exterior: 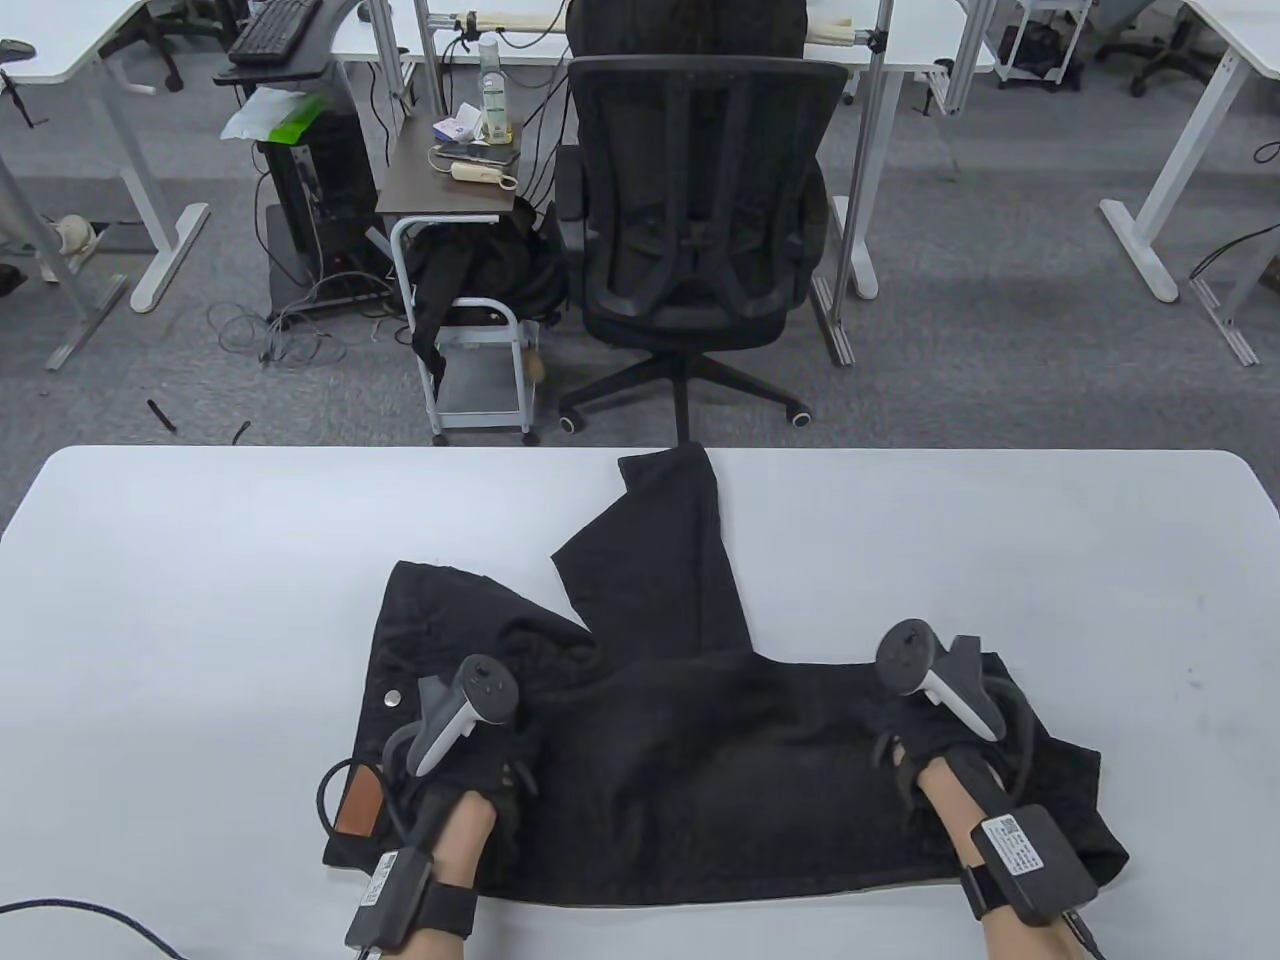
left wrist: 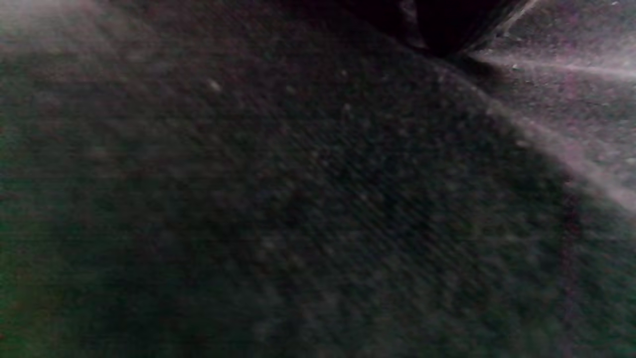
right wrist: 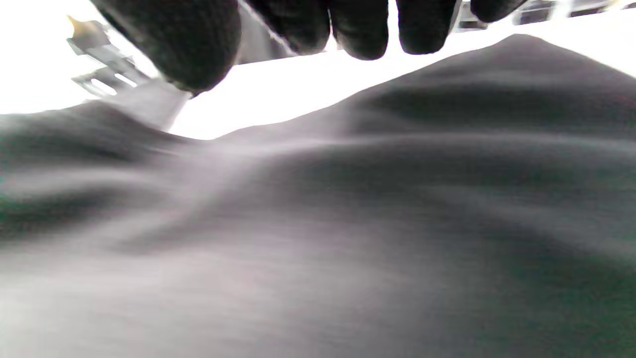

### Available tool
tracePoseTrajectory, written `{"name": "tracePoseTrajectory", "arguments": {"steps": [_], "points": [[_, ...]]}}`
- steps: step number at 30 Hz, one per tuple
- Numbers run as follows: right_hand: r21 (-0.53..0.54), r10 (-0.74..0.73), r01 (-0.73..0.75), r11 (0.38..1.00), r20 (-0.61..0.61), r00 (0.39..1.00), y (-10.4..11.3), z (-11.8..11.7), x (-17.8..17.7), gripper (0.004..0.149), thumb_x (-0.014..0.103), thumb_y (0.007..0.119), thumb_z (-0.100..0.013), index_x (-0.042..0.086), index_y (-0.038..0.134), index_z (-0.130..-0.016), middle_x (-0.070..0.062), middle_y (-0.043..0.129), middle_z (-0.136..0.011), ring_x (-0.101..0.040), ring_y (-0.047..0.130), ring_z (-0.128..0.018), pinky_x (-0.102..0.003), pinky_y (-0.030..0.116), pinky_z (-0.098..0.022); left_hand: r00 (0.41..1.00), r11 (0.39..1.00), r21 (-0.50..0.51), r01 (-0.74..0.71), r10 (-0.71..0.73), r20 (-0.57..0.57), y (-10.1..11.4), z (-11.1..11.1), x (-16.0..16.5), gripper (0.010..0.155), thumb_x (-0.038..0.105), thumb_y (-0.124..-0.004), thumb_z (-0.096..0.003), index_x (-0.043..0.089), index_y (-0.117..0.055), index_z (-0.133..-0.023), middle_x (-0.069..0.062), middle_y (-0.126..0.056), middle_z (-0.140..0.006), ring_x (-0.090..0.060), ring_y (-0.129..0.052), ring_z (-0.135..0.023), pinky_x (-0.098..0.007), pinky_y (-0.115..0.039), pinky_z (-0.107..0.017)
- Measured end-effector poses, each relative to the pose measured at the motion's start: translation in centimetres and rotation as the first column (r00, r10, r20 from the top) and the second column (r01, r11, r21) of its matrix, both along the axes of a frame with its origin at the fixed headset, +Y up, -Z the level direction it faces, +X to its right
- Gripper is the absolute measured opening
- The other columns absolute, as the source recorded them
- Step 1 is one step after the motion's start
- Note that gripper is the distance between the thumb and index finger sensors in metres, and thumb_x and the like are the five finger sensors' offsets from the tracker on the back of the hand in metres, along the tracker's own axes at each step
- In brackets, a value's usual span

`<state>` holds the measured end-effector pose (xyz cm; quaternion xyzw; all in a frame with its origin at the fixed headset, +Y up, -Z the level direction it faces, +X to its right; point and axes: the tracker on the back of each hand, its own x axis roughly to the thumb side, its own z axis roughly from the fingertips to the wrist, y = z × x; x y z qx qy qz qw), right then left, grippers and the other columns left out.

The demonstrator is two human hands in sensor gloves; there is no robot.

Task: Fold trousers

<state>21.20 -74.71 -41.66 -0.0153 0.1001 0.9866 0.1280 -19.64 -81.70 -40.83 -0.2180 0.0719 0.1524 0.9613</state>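
Left hand (exterior: 470, 745), right hand (exterior: 925, 735), palms down.

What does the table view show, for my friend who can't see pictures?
Black trousers lie partly folded on a white table, with one leg stretching toward the far edge. A person's gloved left hand and right hand rest on the cloth, one near each end. Behind the table stands a black office chair.
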Motion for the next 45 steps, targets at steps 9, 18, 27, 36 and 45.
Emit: {"name": "tracePoseTrajectory", "arguments": {"steps": [9,18,27,36,45], "points": [[-0.037,-0.281,0.280,0.959,-0.188,0.941,-3.7,-5.2,-9.6,0.067,0.054,0.065,-0.045,0.023,0.060,-0.104,-0.007,0.056,-0.112,-0.043,0.043,-0.105,-0.065,0.037,-0.073,0.994,1.000,0.011,-0.022,0.021,0.103,-0.3,0.2,1.6,0.074,0.056,-0.067,-0.0512,0.036,-0.024,-0.108,0.006,-0.012,-0.123,-0.029,-0.005,-0.113,-0.060,-0.026,-0.079],[-0.092,-0.001,0.003,0.996,0.020,1.000,-4.8,-6.8,-6.3,0.075,0.065,0.056,-0.040,0.022,0.072,-0.100,-0.004,0.064,-0.109,-0.035,0.054,-0.104,-0.064,0.040,-0.073,0.997,0.999,-0.005,-0.038,0.038,0.065,-0.7,0.2,1.0,0.073,0.056,-0.064,-0.0521,0.038,-0.020,-0.107,0.008,-0.006,-0.122,-0.026,0.001,-0.111,-0.057,-0.023,-0.079],[-0.172,0.187,-0.142,0.975,0.289,0.939,-3.9,-5.2,1.8,0.074,0.062,0.057,-0.042,0.020,0.069,-0.102,-0.010,0.068,-0.108,-0.039,0.066,-0.097,-0.063,0.046,-0.072,0.997,0.999,-0.027,-0.016,0.018,0.074,-0.5,0.2,1.3,0.072,0.055,-0.064,-0.0522,0.036,-0.024,-0.108,0.005,-0.012,-0.123,-0.028,-0.002,-0.112,-0.059,-0.024,-0.078],[-0.265,0.295,-0.219,0.939,0.291,0.910,-2.5,-4.8,3.1,0.066,0.054,0.069,-0.045,0.015,0.075,-0.098,-0.017,0.081,-0.099,-0.041,0.079,-0.086,-0.061,0.052,-0.070,0.993,0.994,-0.100,0.053,-0.042,0.108,1.4,0.8,2.5,0.067,0.056,-0.064,-0.0529,0.034,-0.036,-0.110,0.003,-0.025,-0.126,-0.032,-0.015,-0.115,-0.061,-0.030,-0.079],[-0.066,-0.057,0.055,0.996,-0.030,0.998,-2.6,-6.5,-3.0,0.062,0.022,0.072,-0.049,0.029,0.049,-0.106,-0.001,0.041,-0.115,-0.043,0.039,-0.105,-0.062,0.038,-0.075,0.983,0.994,0.111,-0.010,-0.011,0.185,0.7,0.3,3.0,0.068,0.055,-0.067,-0.0506,0.038,-0.034,-0.108,0.007,-0.023,-0.124,-0.028,-0.017,-0.115,-0.060,-0.033,-0.079]]}}
